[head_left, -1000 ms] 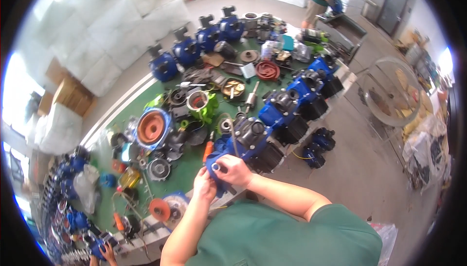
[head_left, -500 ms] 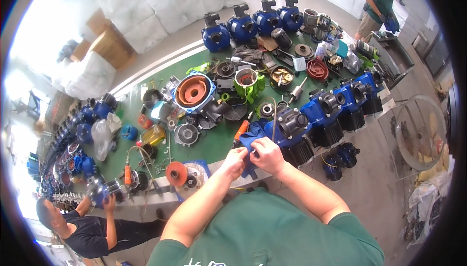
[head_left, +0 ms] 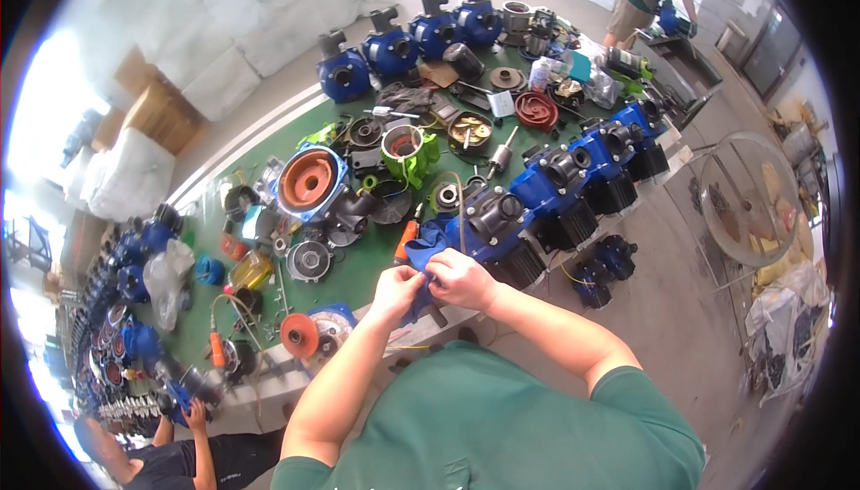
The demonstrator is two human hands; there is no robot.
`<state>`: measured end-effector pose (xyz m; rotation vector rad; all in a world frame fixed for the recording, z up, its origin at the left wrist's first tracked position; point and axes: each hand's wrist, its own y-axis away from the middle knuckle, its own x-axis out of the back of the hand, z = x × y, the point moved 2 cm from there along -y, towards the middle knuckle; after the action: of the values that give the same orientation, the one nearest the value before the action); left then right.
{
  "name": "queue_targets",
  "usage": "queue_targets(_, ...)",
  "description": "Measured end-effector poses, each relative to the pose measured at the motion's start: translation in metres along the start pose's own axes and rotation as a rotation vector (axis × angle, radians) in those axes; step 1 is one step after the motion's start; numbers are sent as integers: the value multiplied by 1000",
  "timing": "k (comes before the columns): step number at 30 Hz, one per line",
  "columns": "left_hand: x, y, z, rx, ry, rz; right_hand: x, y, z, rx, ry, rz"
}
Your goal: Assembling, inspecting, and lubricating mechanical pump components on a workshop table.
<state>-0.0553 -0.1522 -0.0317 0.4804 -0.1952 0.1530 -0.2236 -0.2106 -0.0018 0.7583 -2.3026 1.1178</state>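
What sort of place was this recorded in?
Likely a workshop for pumps or motors: blue machines stand on a green bench, among loose parts such as a red disc, with an orange tool nearby.

Blue piece point(head_left: 432, 242), one. Saturated blue, uneven in outline, with angled folds or facets along the upper part; cannot be told whether cloth or rigid. Pinched between left hand point(head_left: 399, 293) and right hand point(head_left: 460, 280), set close together on it. Exposed broadly above the hands, covered at the middle, visible again below as a darker strip. Located at the near edge of the green tabletop point(head_left: 363, 268); contact with the surface hidden.
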Motion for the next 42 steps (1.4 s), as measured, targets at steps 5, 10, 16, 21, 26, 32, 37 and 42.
queue_targets(5,-3,2,-7,140,476,-65,5,-7,-3,82,-10,33)
queue_targets(10,-9,12,2,236,673,-117,8,-6,4,118,-61,-39)
queue_targets(16,-11,7,-3,127,808,-98,5,1,3,-542,-313,90)
queue_targets(21,-15,7,-7,90,753,-17,-4,6,7,-589,-197,66)
queue_targets(26,-16,8,-7,69,625,-12,-8,6,11,-638,-368,30)
queue_targets(32,-15,-1,-20,-38,303,0,-4,2,19,-289,-51,-229)
queue_targets(37,-12,4,-11,-82,311,-12,-1,1,19,-368,-217,-118)
queue_targets(42,-16,5,-25,-42,538,76,-17,15,6,-761,-536,44)
